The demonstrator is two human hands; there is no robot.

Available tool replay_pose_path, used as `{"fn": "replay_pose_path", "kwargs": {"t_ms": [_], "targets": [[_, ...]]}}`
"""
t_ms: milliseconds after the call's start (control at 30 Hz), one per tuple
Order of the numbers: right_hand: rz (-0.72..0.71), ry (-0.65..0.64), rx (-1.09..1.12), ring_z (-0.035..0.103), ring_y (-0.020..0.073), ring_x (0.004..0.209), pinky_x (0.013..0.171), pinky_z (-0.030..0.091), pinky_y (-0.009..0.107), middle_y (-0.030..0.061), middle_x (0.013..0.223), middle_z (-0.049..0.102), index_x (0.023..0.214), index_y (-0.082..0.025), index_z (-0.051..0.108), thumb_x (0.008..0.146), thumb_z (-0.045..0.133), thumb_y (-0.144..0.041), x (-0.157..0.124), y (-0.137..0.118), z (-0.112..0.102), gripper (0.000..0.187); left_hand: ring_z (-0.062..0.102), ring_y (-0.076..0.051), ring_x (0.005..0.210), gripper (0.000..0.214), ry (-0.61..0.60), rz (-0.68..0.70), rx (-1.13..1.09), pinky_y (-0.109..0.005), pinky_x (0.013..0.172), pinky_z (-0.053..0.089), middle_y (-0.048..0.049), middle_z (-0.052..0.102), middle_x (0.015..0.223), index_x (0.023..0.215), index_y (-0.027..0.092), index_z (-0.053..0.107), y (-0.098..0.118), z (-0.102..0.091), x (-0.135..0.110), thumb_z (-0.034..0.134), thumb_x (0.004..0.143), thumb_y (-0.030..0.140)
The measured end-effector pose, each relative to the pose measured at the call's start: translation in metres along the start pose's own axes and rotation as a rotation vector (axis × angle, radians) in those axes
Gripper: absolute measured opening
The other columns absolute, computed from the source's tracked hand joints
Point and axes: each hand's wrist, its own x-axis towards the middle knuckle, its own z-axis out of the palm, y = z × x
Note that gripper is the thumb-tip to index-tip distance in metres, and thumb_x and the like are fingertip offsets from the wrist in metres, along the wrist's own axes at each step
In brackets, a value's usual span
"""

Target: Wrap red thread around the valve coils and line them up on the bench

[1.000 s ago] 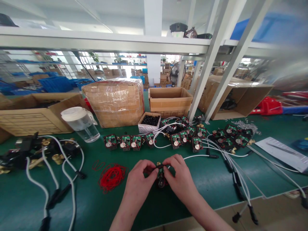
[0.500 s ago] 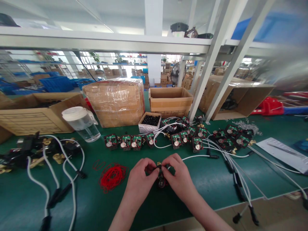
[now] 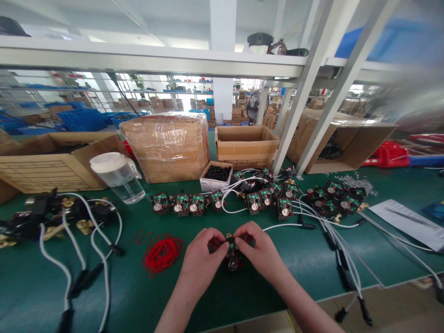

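On the green bench, a small black unit with a green circuit board and a round part at its near end (image 3: pixel 232 262) lies between my hands. My left hand (image 3: pixel 204 252) pinches its far edge, thumb against fingers, near a brass fitting (image 3: pixel 229 236). From the other side, my right hand (image 3: pixel 255 245) pinches the same black edge. The fingers partly cover the unit, so the exact spot gripped is hidden. A white cable (image 3: pixel 282 226) runs off to the right from behind my right hand. Left of my hands sits a tangle of thin red wire (image 3: pixel 162 254).
Similar circuit-board units (image 3: pixel 197 204) stand in a row behind my hands. Black units with white cables (image 3: pixel 104 259) lie at left, near a plastic jug (image 3: pixel 118 178). A small box of black parts (image 3: pixel 217 175), cardboard boxes (image 3: pixel 169 148) and slanted shelf posts (image 3: pixel 301 92) stand behind.
My right hand has shifted slightly, and a bit more of the green circuit board shows between the fingers. My left hand keeps its pinch in almost the same place.
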Motion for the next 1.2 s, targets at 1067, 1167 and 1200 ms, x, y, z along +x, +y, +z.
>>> {"fn": "replay_pose_path", "kwargs": {"t_ms": [1067,1167,1200], "targets": [[0.071,-0.039,0.179,0.059,0.0183,0.081,0.074,0.048,0.03,0.0015,0.088,0.062,0.093,-0.021,0.067,0.086,0.059,-0.027,0.0,0.012,0.001,0.012,0.062,-0.019,0.076,0.008,0.004,0.017,0.07,-0.031,0.072,0.047,0.0001,0.062,0.081,0.074,0.023,0.065,0.007,0.002,0.006,0.064,0.078,0.03],[0.061,-0.024,0.106,0.057,0.0173,0.076,0.069,0.046,0.029,0.0006,0.085,0.06,0.09,-0.021,0.066,0.086,0.06,-0.026,0.001,0.008,0.003,0.008,0.062,-0.019,0.076,0.009,0.009,0.02,0.059,-0.031,0.073,0.047,-0.0001,0.063,0.081,0.073,0.022,0.065,0.007,0.002,0.006,0.065,0.077,0.03],[0.054,-0.01,0.072,0.056,0.0168,0.075,0.067,0.045,0.028,0.0002,0.084,0.059,0.088,-0.021,0.065,0.086,0.062,-0.025,0.001,0.006,0.003,0.006,0.063,-0.019,0.077,0.011,0.006,0.022,0.052,-0.031,0.073,0.047,-0.0002,0.063,0.081,0.073,0.022,0.065,0.006,0.002,0.005,0.065,0.078,0.032]]}}
